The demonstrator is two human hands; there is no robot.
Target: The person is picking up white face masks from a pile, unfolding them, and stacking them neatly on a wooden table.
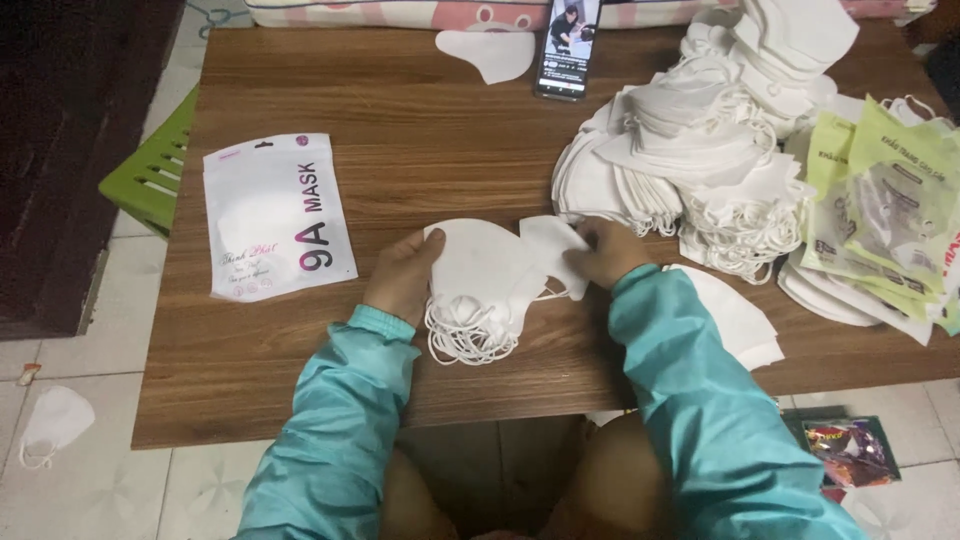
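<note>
A brown wooden table (420, 120) stands on a pale tiled floor (90, 470), with a green plastic stool (150, 175) at nine o'clock.

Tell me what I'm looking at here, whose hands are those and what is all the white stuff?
There is one picture, taken by a camera worn on a person's head, looking down at their own two hands. No machine is here.

The left hand and the right hand together hold a small stack of white face masks, their ear loops dangling below.

They work over a brown wooden table. On it lie a white mask pouch, a big heap of loose white masks, some green pouches, a single mask and a phone with its screen lit. One more mask lies on the tiled floor.
</note>
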